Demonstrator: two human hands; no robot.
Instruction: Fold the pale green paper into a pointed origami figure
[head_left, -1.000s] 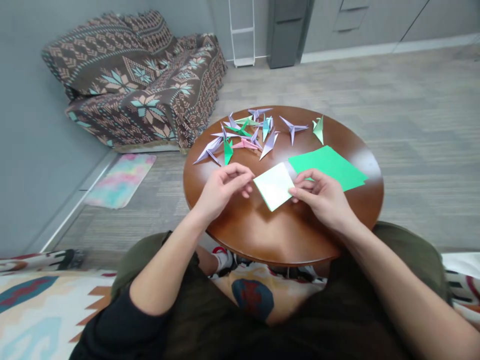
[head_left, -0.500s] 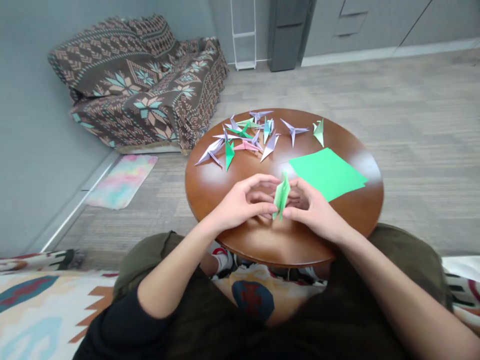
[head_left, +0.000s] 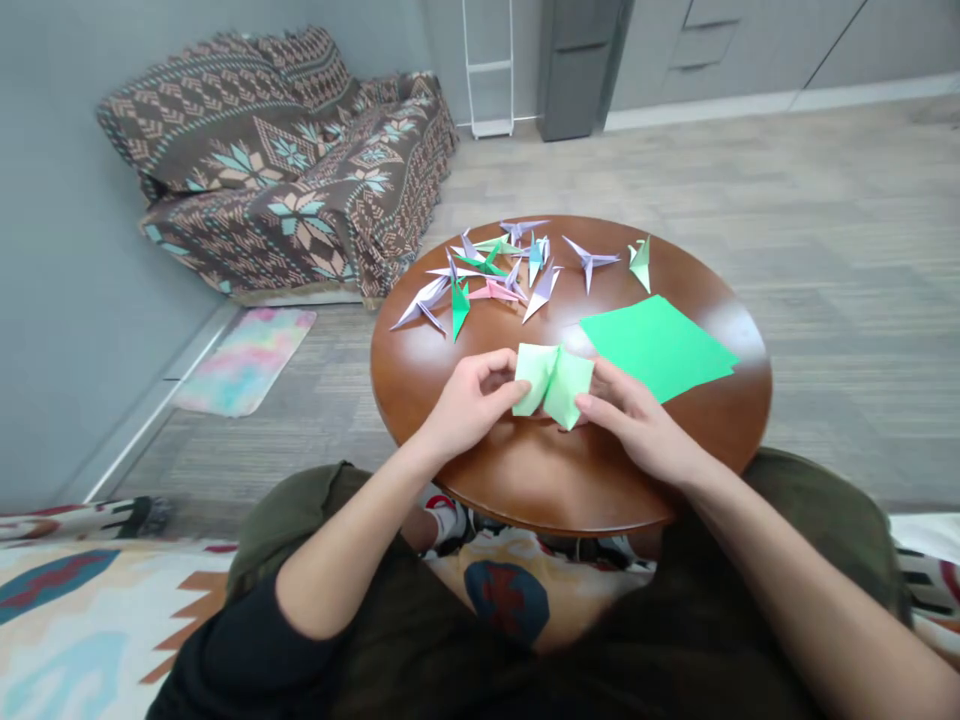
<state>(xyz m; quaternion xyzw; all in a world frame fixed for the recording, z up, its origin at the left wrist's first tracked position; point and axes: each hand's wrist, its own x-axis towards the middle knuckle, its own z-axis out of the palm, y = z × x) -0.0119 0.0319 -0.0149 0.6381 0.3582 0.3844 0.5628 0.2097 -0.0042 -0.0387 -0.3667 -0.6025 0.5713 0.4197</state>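
Note:
A light green folded paper (head_left: pixel 571 386) is spread between my two hands, just above the near part of the table. Its two flaps fan out from a crease in the middle. My left hand (head_left: pixel 480 398) pinches the left flap, thumb in front and fingers behind. On the other side, my right hand (head_left: pixel 628 412) grips the right flap the same way. Close to my right hand lies a stack of bright green paper sheets (head_left: pixel 660 345). Beyond my hands, several folded paper cranes (head_left: pixel 493 260) in purple, green, pink and blue are grouped on the table.
The round brown wooden table (head_left: pixel 420 385) stands before my knees. A purple crane (head_left: pixel 589 262) and a pale green crane (head_left: pixel 640 264) sit apart at the far edge. A sofa with a patterned cover (head_left: pixel 300 190) and a pastel mat (head_left: pixel 244 360) are off to the left.
The light green paper was nearly closed, edge-on between my hands; now its flaps are spread wide. My hands have moved apart, each still holding one side.

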